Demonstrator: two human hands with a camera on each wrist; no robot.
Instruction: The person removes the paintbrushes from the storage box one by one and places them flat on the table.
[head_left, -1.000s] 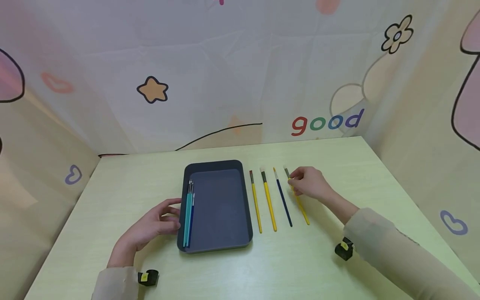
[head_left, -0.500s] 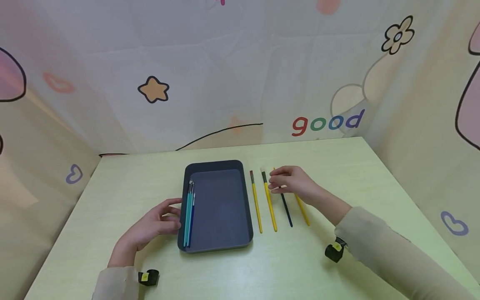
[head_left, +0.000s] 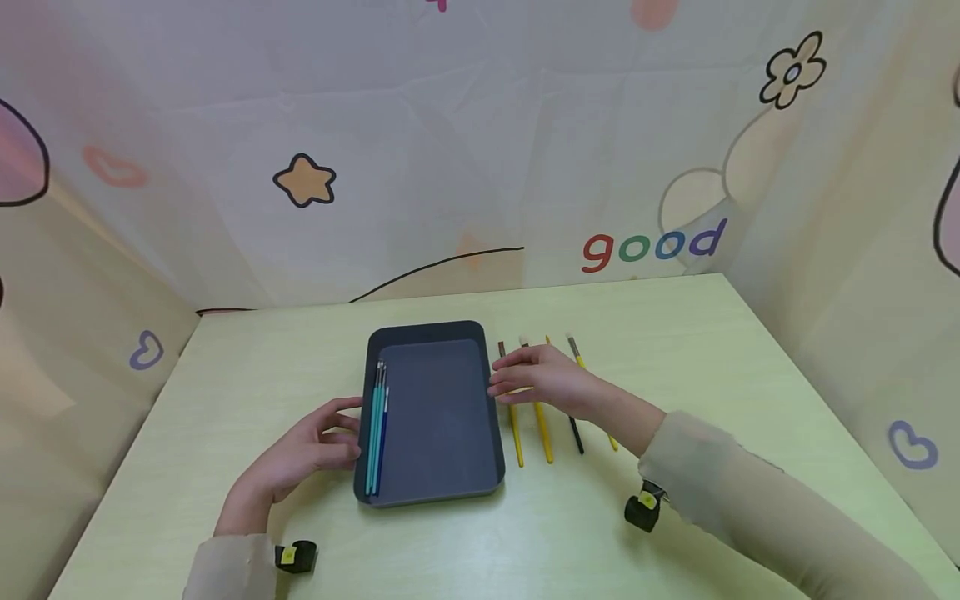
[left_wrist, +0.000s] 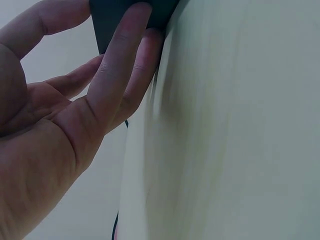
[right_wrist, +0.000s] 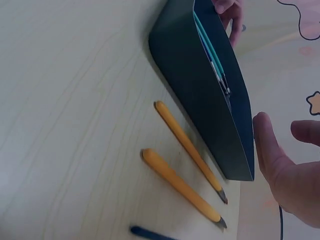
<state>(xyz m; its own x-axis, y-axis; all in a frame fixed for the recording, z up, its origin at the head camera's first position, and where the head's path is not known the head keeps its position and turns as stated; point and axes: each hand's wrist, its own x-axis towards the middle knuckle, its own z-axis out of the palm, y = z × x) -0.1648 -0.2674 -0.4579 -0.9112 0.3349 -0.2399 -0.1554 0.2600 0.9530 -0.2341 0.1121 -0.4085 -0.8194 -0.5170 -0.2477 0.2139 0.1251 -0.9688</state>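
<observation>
A dark grey tray [head_left: 442,425] lies on the table with two teal paintbrushes [head_left: 373,442] and a dark blue paintbrush [head_left: 383,437] along its left side. My left hand [head_left: 311,450] touches the tray's left wall with loosely bent fingers; the left wrist view shows fingertips [left_wrist: 136,17] against that wall. Over the loose brushes, my right hand [head_left: 555,383] holds nothing, its fingertips right at the tray's right rim. Partly covered beneath it are a thin yellow paintbrush [head_left: 517,442], a thicker yellow one [head_left: 543,433] and a dark blue one [head_left: 576,435].
Farthest right lies another yellow paintbrush [head_left: 577,354], its middle hidden by my right forearm. A printed cloth backdrop [head_left: 450,167] rises behind the pale wooden table [head_left: 262,358] and at both sides. A small black box-shaped device [head_left: 642,510] sits by my right sleeve.
My right hand has let go of the rightmost yellow paintbrush and moved left across the loose brushes to the tray's right rim. My left hand stays put on the tray.
</observation>
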